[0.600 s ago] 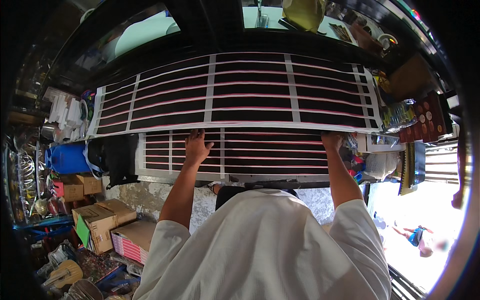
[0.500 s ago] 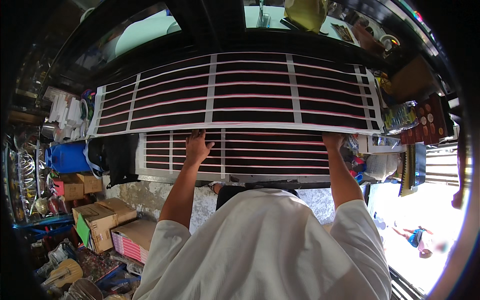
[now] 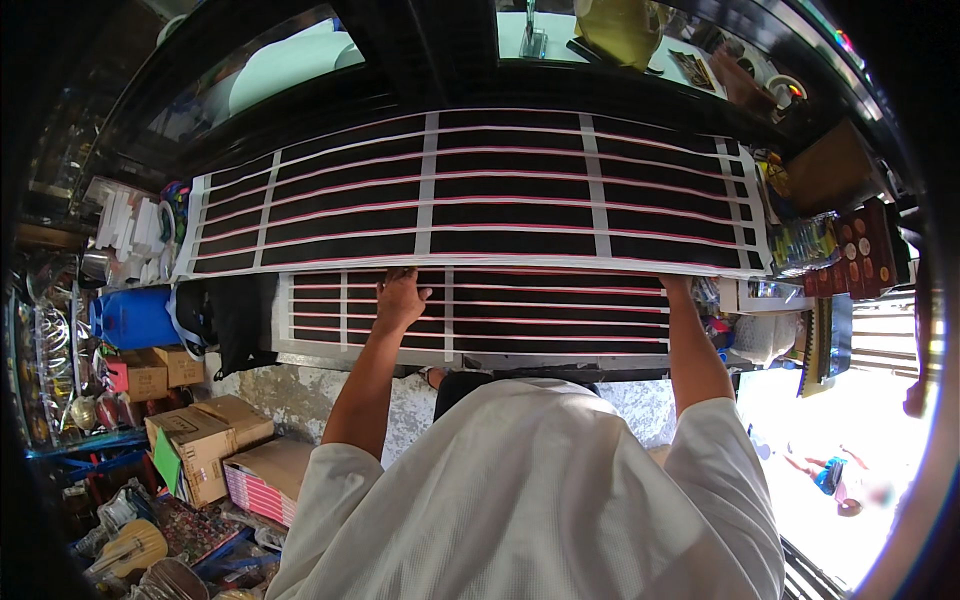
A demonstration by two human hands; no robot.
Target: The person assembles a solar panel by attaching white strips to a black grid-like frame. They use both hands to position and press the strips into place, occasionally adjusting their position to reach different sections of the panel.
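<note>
A large black cloth with white and pink stripes lies spread over a dark counter, and its near part hangs down the front as a lower layer. My left hand rests on the lower layer, its fingertips at the edge of the upper layer and gripping it. At the cloth's right side my right hand holds the same edge, with its fingers hidden beneath. Both arms reach up from my white shirt.
Cardboard boxes and a stack of pink-edged packs stand at lower left, with a blue container above them. A small toy guitar lies by the floor clutter. Packaged goods hang at the right, beside a sunlit street.
The upper layer's near edge has come slightly toward me and now covers my left fingertips. Both hands stay almost where they were.
</note>
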